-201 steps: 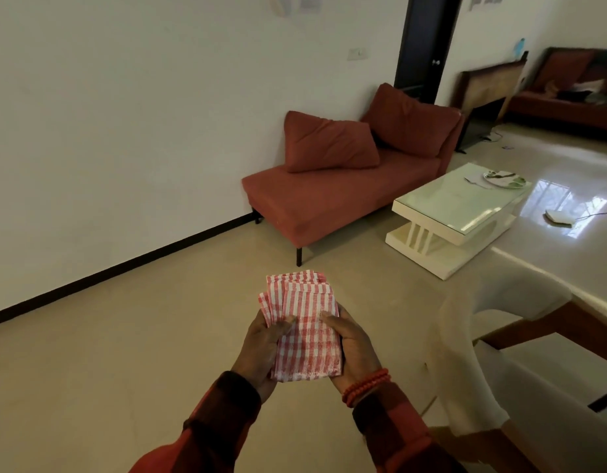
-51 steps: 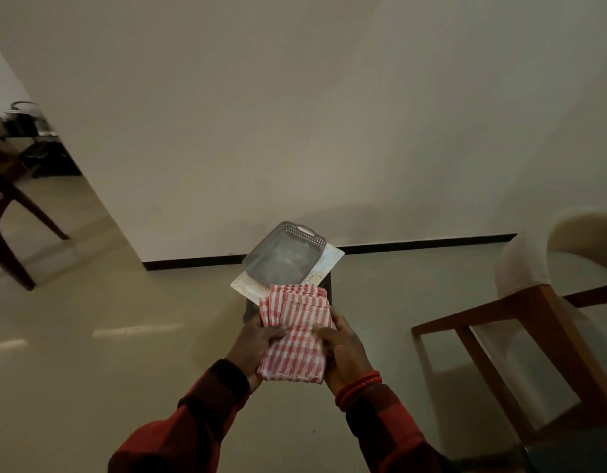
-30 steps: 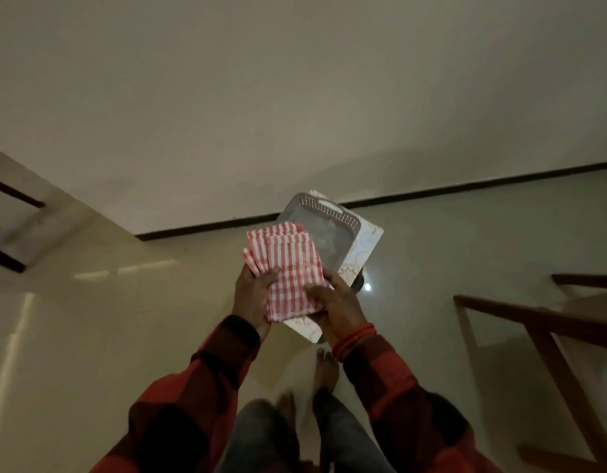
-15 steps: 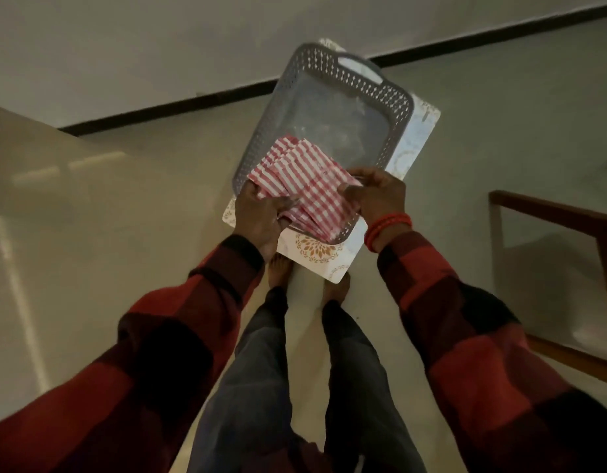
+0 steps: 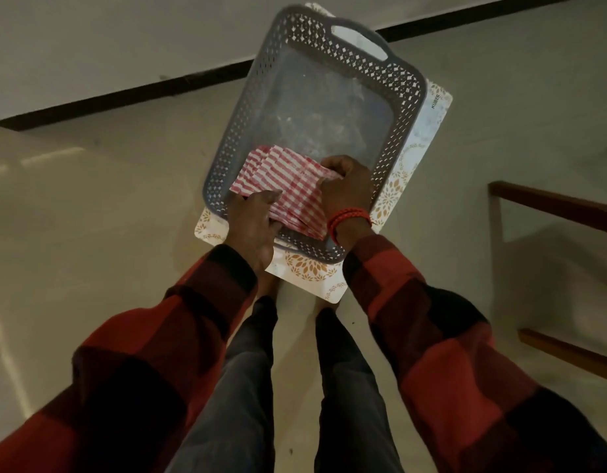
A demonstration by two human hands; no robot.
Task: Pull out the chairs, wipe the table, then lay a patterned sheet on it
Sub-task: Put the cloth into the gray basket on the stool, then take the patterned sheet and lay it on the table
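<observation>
A folded red-and-white checked cloth (image 5: 288,189) lies at the near end of a grey perforated plastic basket (image 5: 240,117). The basket stands on a white board with a gold floral print (image 5: 402,172) on a small stand. My left hand (image 5: 254,220) holds the cloth's near left edge, thumb on top. My right hand (image 5: 346,189), with a red bead bracelet at the wrist, grips the cloth's right edge with curled fingers. Clear plastic lies in the far part of the basket.
A wooden chair frame (image 5: 554,206) stands at the right edge. A white wall with a black skirting strip (image 5: 124,97) runs behind the basket. My bare feet and legs are just below the stand, on a pale tiled floor (image 5: 90,216).
I have walked from the sofa area to the basket, bent over it and lowered the folded cloth into its near end. Both hands still hold the cloth.
</observation>
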